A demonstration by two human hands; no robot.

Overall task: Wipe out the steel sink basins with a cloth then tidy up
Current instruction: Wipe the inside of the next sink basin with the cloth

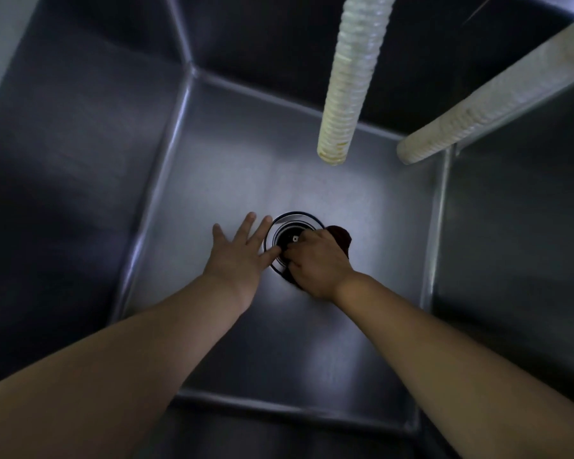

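The left hand (242, 250) lies flat on the sink basin (219, 154) floor, fingers spread and straight, holding nothing, fingertips touching the drain (287, 233) rim. Use it as a brace only. The right hand (315, 263) curls around the dark cloth (340, 238), pressing it onto the drain's right edge. Work the cloth around the rim with firm pressure, then outward. Two ribbed hoses (348, 77) hang above; keep clear of them

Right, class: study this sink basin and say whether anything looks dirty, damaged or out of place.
The two ribbed hoses hanging over the basin are yellowed and stained near their open ends. Otherwise nothing stands out: the right hand grips a dark cloth at the drain, and the left hand rests flat beside it.
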